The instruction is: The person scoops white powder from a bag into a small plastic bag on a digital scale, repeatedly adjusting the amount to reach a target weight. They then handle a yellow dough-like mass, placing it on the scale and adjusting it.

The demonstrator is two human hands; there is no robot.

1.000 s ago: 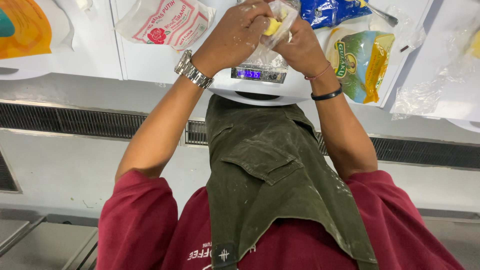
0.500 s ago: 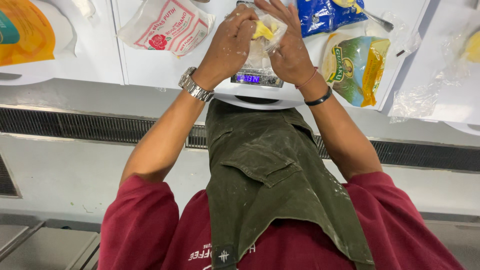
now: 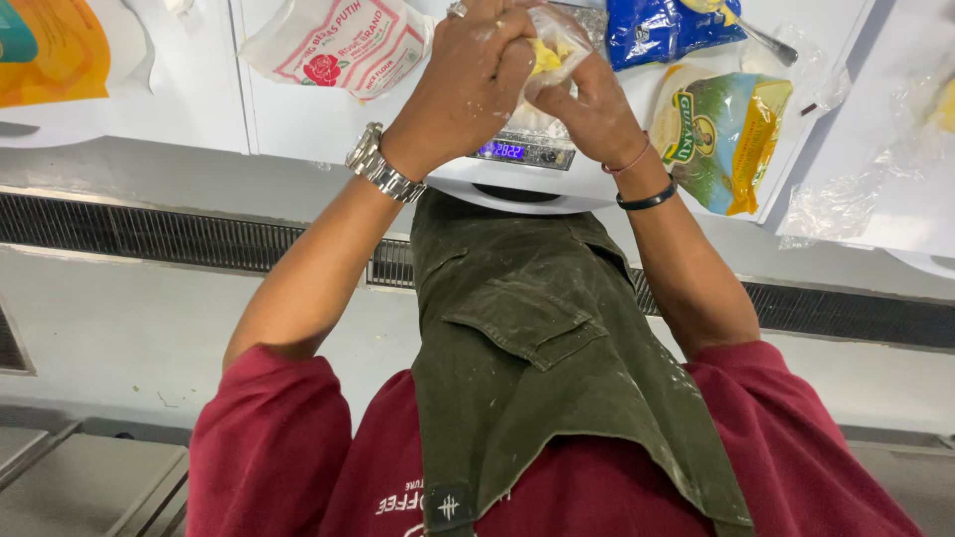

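Looks like a bakery-type kitchen: digital scale at 12 o'clock, flour bag at 11, floury apron.

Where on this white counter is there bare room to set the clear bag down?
Bare counter lies between the white-and-red flour bag and the scale, and between the orange bag and the flour bag. It is crowded right of the scale: blue bag, green-yellow packet, clear wrap. Both hands, left hand and right hand, hold the clear bag above the scale.
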